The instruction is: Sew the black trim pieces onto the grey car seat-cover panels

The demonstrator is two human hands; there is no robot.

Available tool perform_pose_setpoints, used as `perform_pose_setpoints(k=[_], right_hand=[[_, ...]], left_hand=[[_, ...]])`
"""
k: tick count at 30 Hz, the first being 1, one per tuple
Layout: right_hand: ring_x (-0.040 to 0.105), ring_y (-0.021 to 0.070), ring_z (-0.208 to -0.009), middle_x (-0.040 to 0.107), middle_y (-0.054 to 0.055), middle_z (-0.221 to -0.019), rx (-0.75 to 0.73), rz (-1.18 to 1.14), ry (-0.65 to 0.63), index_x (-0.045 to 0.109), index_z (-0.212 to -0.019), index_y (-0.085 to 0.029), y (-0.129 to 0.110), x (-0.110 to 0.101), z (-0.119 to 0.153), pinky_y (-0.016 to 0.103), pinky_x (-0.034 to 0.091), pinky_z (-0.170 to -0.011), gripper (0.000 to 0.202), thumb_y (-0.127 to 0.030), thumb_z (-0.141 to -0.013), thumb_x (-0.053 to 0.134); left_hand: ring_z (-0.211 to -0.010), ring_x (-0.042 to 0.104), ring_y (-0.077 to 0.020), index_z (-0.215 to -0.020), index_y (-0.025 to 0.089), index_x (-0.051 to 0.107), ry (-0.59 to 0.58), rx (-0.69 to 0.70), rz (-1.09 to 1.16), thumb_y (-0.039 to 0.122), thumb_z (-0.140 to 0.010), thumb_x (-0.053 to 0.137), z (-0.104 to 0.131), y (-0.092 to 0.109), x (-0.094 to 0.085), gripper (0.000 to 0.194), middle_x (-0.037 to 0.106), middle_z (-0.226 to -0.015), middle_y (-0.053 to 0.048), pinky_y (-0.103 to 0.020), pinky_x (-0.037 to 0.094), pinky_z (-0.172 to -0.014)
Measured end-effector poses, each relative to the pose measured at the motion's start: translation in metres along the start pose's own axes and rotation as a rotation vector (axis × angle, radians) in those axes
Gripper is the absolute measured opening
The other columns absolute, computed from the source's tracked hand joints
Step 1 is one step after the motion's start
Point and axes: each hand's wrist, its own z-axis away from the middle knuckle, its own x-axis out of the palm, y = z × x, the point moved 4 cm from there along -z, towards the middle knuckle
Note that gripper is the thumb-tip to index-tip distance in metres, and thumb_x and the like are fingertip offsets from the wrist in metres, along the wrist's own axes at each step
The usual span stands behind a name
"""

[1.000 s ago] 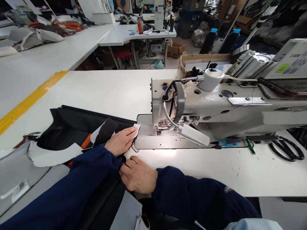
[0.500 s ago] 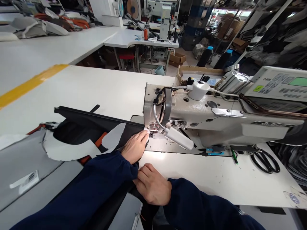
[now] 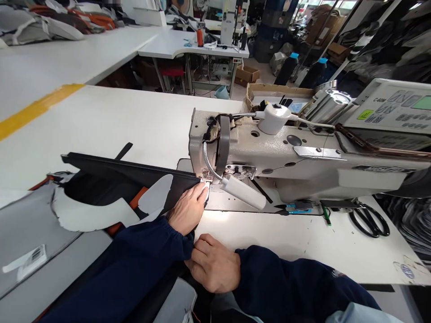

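Observation:
A sewing machine (image 3: 303, 152) stands on the white table, its lit needle area at the left end. Black fabric (image 3: 134, 172) with grey, white and orange pieces stretches from the needle area to the left. My left hand (image 3: 189, 208) lies flat on this fabric beside the presser foot, fingertips at a small white piece (image 3: 206, 185). Nearer the table's front edge is my right hand (image 3: 215, 264), fingers curled round a fold of the black fabric beside my left cuff. Its fingertips are partly hidden.
Black scissors (image 3: 370, 220), a blue-handled tool (image 3: 298, 208) and a green tool (image 3: 326, 215) lie right of the needle area. A white lamp (image 3: 244, 192) hangs before the machine head. Behind the machine stands a cardboard box (image 3: 279, 89); a control panel (image 3: 393, 107) is at right.
The view has shifted, so the machine sits slightly farther left and larger. Both hands keep nearly the same places, my left still on the fabric at the presser foot.

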Motion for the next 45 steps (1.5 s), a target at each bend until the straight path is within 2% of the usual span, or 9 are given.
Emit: perform_pose_setpoints(k=[7, 10, 15, 22, 27, 32, 37, 41, 45], right_hand=[[0.041, 0.0154, -0.064, 0.048, 0.003, -0.066, -0.125, 0.034, -0.023, 0.061, -0.073, -0.01, 0.0, 0.003, 0.004, 0.031, 0.031, -0.063, 0.025, -0.011, -0.09, 0.043], [0.042, 0.016, -0.066, 0.048, 0.004, -0.069, -0.147, 0.056, -0.099, 0.061, -0.079, -0.01, -0.002, 0.008, 0.009, 0.032, 0.03, -0.065, 0.023, -0.013, -0.09, 0.042], [0.043, 0.0164, -0.069, 0.053, 0.007, -0.079, -0.173, 0.083, -0.164, 0.061, -0.081, -0.011, -0.002, 0.016, 0.016, 0.033, 0.029, -0.066, 0.018, -0.018, -0.089, 0.046], [0.041, 0.0162, -0.065, 0.047, 0.004, -0.067, -0.187, 0.078, -0.135, 0.058, -0.065, -0.013, 0.001, 0.014, 0.012, 0.032, 0.027, -0.063, 0.022, -0.015, -0.085, 0.049], [0.043, 0.0171, -0.067, 0.049, 0.005, -0.07, -0.2, 0.073, -0.293, 0.061, -0.073, -0.013, 0.007, 0.017, 0.01, 0.033, 0.028, -0.063, 0.02, -0.019, -0.087, 0.046], [0.046, 0.0172, -0.075, 0.056, 0.006, -0.084, -0.233, -0.061, -0.438, 0.062, -0.089, -0.013, 0.041, 0.004, 0.004, 0.034, 0.034, -0.071, 0.018, -0.024, -0.08, 0.051], [0.046, 0.019, -0.095, 0.054, 0.009, -0.109, -0.102, -0.055, -0.302, 0.058, -0.11, -0.013, 0.082, -0.019, -0.007, 0.034, 0.036, -0.085, 0.046, -0.008, -0.065, 0.051], [0.046, 0.0196, -0.086, 0.054, 0.008, -0.093, 0.006, 0.202, -0.233, 0.06, -0.101, -0.014, 0.079, -0.007, -0.017, 0.031, 0.037, -0.073, 0.021, -0.014, -0.088, 0.043], [0.044, 0.0195, -0.075, 0.051, 0.007, -0.08, 0.073, 0.359, -0.201, 0.061, -0.092, -0.016, 0.064, 0.013, -0.029, 0.033, 0.035, -0.066, 0.025, -0.014, -0.093, 0.036]], left_hand=[[-0.106, 0.054, -0.023, -0.114, 0.011, 0.057, -0.051, -0.009, -0.052, 0.012, -0.091, 0.033, -0.003, 0.003, -0.002, 0.033, 0.057, -0.113, -0.016, -0.034, 0.047, -0.089], [-0.104, 0.054, -0.0225, -0.117, 0.012, 0.055, -0.09, 0.023, -0.046, 0.011, -0.09, 0.032, -0.003, 0.001, -0.005, 0.035, 0.058, -0.11, -0.014, -0.034, 0.047, -0.087], [-0.095, 0.053, -0.0194, -0.116, 0.017, 0.054, -0.167, 0.115, 0.01, 0.0, -0.076, 0.037, 0.006, -0.005, -0.017, 0.047, 0.054, -0.12, -0.009, -0.033, 0.047, -0.08], [-0.09, 0.051, -0.02, -0.106, 0.018, 0.06, -0.114, 0.119, -0.015, -0.002, -0.077, 0.035, 0.018, -0.003, -0.02, 0.043, 0.059, -0.101, -0.007, -0.034, 0.043, -0.078], [-0.087, 0.05, -0.02, -0.108, 0.018, 0.06, -0.097, 0.107, -0.065, 0.0, -0.078, 0.036, 0.009, -0.005, -0.018, 0.042, 0.058, -0.099, -0.007, -0.033, 0.041, -0.072], [-0.087, 0.049, -0.0206, -0.097, 0.018, 0.064, -0.106, 0.091, -0.064, 0.002, -0.08, 0.036, -0.007, -0.008, -0.016, 0.037, 0.058, -0.092, -0.008, -0.032, 0.043, -0.073], [-0.087, 0.054, -0.0175, -0.09, 0.019, 0.069, -0.068, 0.014, 0.207, 0.009, -0.083, 0.038, -0.02, -0.028, -0.012, 0.033, 0.061, -0.09, -0.006, -0.029, 0.045, -0.079], [-0.085, 0.057, -0.0131, -0.086, 0.019, 0.07, -0.121, 0.004, 0.442, 0.011, -0.08, 0.042, -0.023, -0.047, -0.015, 0.03, 0.062, -0.092, -0.003, -0.024, 0.046, -0.082], [-0.093, 0.055, -0.0145, -0.099, 0.019, 0.068, -0.136, 0.088, 0.414, 0.007, -0.079, 0.037, -0.014, -0.049, -0.024, 0.039, 0.061, -0.102, -0.003, -0.028, 0.045, -0.088]])
